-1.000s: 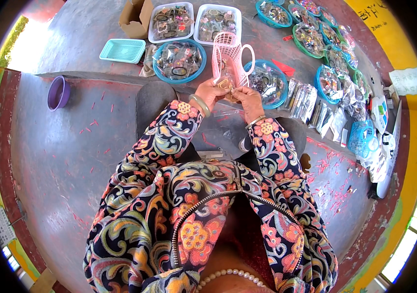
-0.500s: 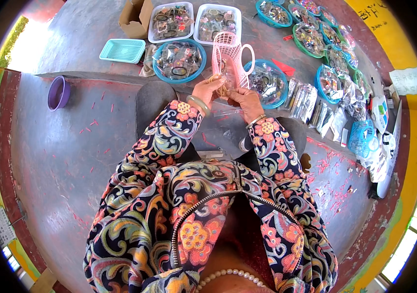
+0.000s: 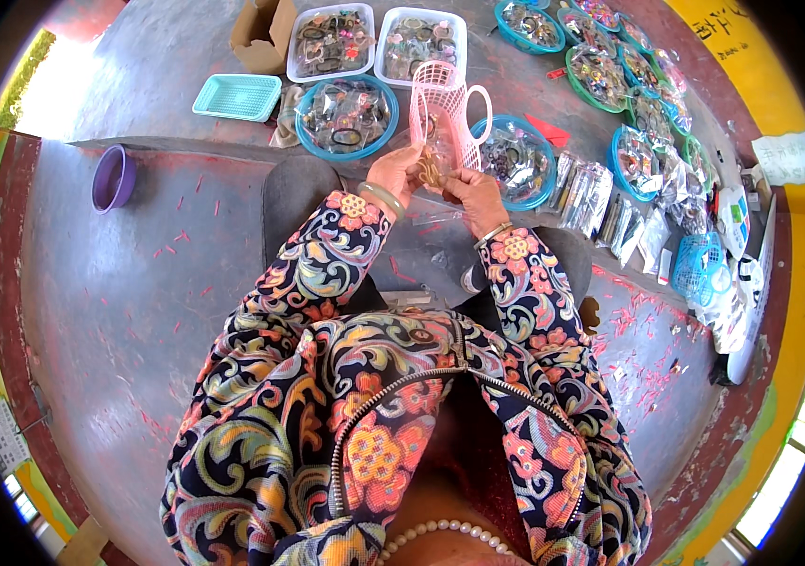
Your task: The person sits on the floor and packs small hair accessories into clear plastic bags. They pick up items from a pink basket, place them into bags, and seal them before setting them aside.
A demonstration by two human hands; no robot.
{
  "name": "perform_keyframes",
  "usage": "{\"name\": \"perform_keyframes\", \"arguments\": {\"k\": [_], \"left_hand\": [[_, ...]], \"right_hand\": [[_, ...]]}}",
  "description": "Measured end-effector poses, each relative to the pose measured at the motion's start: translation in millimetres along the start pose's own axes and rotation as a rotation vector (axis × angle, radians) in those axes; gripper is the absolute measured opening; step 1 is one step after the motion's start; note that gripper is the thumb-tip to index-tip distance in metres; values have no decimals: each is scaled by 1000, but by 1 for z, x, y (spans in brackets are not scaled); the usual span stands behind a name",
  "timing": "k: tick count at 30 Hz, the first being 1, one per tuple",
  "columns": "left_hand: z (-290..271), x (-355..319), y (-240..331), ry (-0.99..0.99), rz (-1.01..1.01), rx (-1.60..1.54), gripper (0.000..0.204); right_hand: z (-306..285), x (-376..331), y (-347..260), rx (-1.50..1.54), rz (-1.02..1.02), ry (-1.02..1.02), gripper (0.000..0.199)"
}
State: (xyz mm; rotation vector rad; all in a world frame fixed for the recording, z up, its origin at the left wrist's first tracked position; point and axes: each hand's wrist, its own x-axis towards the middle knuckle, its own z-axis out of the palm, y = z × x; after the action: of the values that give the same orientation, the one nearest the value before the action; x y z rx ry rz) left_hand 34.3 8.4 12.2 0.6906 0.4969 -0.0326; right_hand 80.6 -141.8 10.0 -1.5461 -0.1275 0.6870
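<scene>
My left hand (image 3: 397, 173) and right hand (image 3: 480, 198) pinch a small tan looped bundle (image 3: 431, 172) near the front edge of the grey concrete ledge (image 3: 162, 90), beside the pink openwork plastic basket (image 3: 467, 151). Its long axis I can't make out; dark characters (image 3: 710, 31) mark the yellow painted wall (image 3: 780, 80).

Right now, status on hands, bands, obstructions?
Left hand pinches tan looped bands. Right hand at their edge. Pink lattice basket close beyond, nothing visibly blocking.
</scene>
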Motion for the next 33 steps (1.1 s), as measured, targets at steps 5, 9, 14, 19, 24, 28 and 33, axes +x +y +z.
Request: {"name": "perform_keyframes", "arguments": {"k": [5,9,14,19,24,28,33], "left_hand": [[1,0,2,14,6,3,21],[10,-14,10,1,29,108,19],[2,-8,-4,-122,-75,205,19],[5,-14,1,61,-44,357,22],[-14,-8,-5,96,-69,338,21],[-10,-11,-6,90,-40,321,19],[0,-17,-1,83,-41,305,19]], "right_hand": [[-3,4,1,-174,-49,-38,13],[-9,0,-6,-149,-31,-74,13],[-20,3,-3,-224,-85,-69,14],[-33,3,-24,-385,-150,141,17],[-30,15,-34,-628,-218,305,17],[-17,43,-33,-924,-260,317,19],[5,77,-36,-1165,-287,430,26]]}}
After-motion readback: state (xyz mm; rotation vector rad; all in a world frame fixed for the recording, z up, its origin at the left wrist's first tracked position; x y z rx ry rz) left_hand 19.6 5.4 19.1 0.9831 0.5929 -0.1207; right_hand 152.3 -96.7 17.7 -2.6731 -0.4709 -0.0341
